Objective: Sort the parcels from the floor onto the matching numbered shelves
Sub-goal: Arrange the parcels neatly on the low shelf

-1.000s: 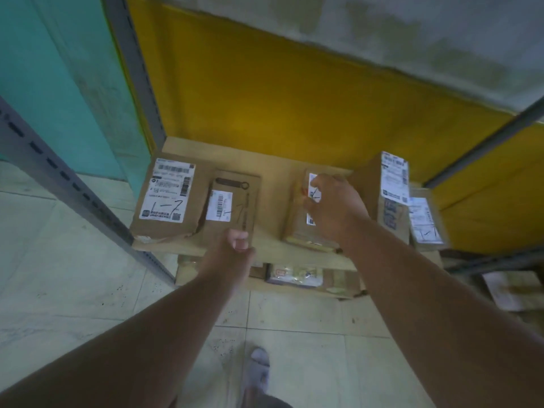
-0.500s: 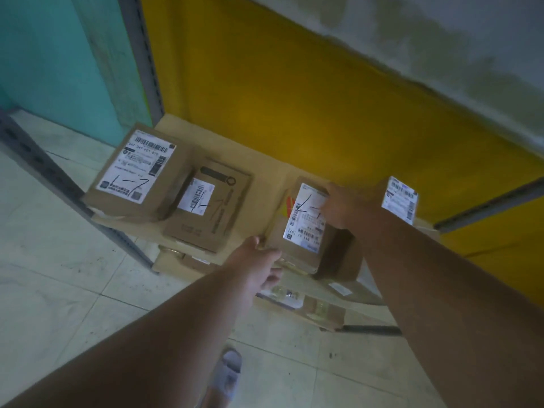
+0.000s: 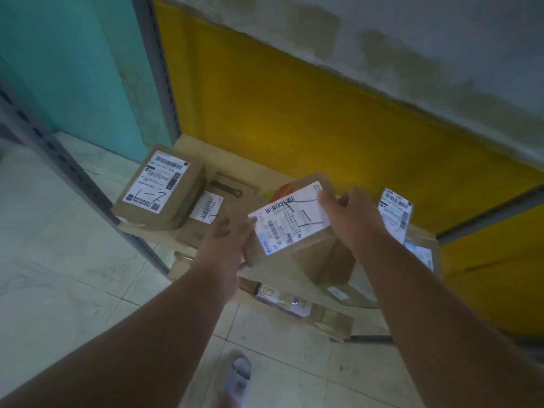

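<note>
Nearest the camera, a grey slide sandal (image 3: 239, 375) on a foot stands on the pale tiled floor (image 3: 59, 290). Both bare forearms reach forward over it. Under the shelf board, low on the floor, lie a flat brown parcel with clear tape (image 3: 323, 315) and other packets, partly hidden.

Both hands clamp one brown cardboard parcel with a white barcode label (image 3: 290, 231), tilted, label up, handwritten marks across it, held just above the front edge of the tan wooden shelf board (image 3: 194, 148). The left hand (image 3: 223, 245) grips its lower-left corner, fingers curled under; the right hand (image 3: 350, 216) pinches its upper-right edge, thumb on the label.

To the left on the shelf sit a brown box with a white label marked 1-7 (image 3: 159, 189) and, touching it, a flatter brown carton with a small white label (image 3: 217, 201), partly behind the left hand. At right, behind the right wrist, another labelled brown box (image 3: 394, 213) stands up.

A grey slotted metal upright (image 3: 73, 172) runs diagonally at left. Behind: a yellow wall band (image 3: 294, 119) and a teal wall (image 3: 73, 69).
</note>
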